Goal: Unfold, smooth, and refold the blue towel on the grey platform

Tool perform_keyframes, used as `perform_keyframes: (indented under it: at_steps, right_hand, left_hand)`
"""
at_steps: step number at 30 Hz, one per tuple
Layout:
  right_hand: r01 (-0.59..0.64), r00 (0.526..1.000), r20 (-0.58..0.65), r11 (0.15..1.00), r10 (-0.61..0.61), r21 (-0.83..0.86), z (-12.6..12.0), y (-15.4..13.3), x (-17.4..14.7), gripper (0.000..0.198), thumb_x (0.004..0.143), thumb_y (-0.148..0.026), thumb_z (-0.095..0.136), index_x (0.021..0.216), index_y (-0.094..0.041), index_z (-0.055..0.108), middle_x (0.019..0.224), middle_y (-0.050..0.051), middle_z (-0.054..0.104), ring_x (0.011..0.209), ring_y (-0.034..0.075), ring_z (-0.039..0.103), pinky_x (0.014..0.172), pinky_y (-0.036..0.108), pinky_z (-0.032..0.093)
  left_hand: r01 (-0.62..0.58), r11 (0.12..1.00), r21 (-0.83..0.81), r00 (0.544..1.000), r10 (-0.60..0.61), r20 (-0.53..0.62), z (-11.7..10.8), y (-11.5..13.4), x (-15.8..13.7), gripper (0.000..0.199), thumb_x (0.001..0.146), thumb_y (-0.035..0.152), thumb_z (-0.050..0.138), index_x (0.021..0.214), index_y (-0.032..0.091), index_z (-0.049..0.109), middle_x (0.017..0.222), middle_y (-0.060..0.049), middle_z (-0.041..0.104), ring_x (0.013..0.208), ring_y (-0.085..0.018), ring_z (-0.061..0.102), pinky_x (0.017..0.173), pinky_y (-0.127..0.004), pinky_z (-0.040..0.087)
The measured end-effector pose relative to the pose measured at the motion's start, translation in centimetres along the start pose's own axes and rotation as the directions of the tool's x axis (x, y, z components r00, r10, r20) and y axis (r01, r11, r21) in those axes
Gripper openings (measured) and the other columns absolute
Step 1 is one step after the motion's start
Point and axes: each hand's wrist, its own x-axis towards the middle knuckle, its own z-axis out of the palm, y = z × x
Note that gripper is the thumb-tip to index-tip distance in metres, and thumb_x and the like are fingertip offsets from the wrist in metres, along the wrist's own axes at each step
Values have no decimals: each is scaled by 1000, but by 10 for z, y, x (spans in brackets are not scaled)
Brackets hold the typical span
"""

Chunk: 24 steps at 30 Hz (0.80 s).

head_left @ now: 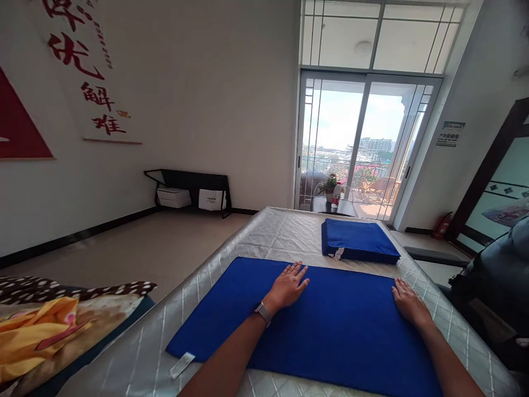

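A flat blue fabric panel [330, 325] lies spread on the quilted, silvery mattress [273, 229]. My left hand [288, 285], with a watch [263, 313] on its wrist, rests palm down on the panel near its far edge, fingers stretched out. At the panel's far right corner my right hand [409, 300] lies flat, its fingertips at the edge. Neither hand grips anything. A white label [182, 364] sticks out from the panel's near left corner. Beyond the hands sits a stack of folded blue fabric [357, 238] with white tags at its front.
To the left is bedding with a yellow cloth [41, 331]. A black low shelf [194, 184] holding white boxes stands by the wall. Past the mattress is a small dark table [330, 207] with a bottle [336, 197]. A dark bag-like object [496, 286] is at right.
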Motion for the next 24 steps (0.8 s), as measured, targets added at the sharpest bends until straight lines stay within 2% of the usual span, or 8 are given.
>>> perform_keyframes:
  at_steps: [2, 5, 14, 20, 24]
  right_hand:
    - [1, 1000, -9, 1000, -1, 3, -2, -1, -1, 63, 97, -35, 20, 151, -8, 38, 159, 10, 35, 148, 24, 28, 121, 44, 24]
    - [1, 1000, -10, 1000, -1, 11, -4, -2, -2, 62, 96, -34, 24, 150, -10, 40, 157, 10, 37, 147, 25, 30, 121, 43, 26]
    - [8, 1000, 3, 1000, -8, 3, -3, 1, -1, 65, 97, -37, 17, 152, -7, 36, 159, 11, 35, 147, 25, 29, 120, 46, 27]
    - [17, 1000, 6, 1000, -17, -22, -11, -4, -3, 64, 96, -32, 16, 149, -3, 39, 157, 14, 37, 146, 26, 31, 119, 48, 30]
    - [28, 997, -73, 998, -32, -54, -29, -19, -16, 58, 98, -28, 20, 142, -7, 51, 151, 15, 47, 143, 23, 37, 119, 41, 31]
  left_hand:
    - [-27, 999, -18, 998, 28, 59, 2, 4, -2, 61, 103, 53, 23, 152, 20, 38, 161, -9, 31, 150, -23, 23, 122, -43, 21]
    - [8, 1000, -12, 994, -7, 108, 2, -5, -3, 61, 103, 53, 22, 153, 21, 36, 161, -9, 31, 150, -22, 22, 122, -43, 20]
    - [199, 977, 73, 976, -204, 72, -6, -54, -6, 59, 103, 46, 23, 152, 18, 37, 160, -11, 33, 149, -24, 25, 121, -45, 19]
    - [222, 971, 92, 973, -227, 47, -5, -54, -6, 59, 103, 45, 24, 153, 16, 37, 160, -12, 33, 149, -25, 27, 121, -45, 19]
    - [231, 969, 89, 972, -234, 28, -3, -53, -6, 58, 103, 44, 26, 151, 17, 40, 159, -11, 35, 149, -25, 27, 121, -45, 19]
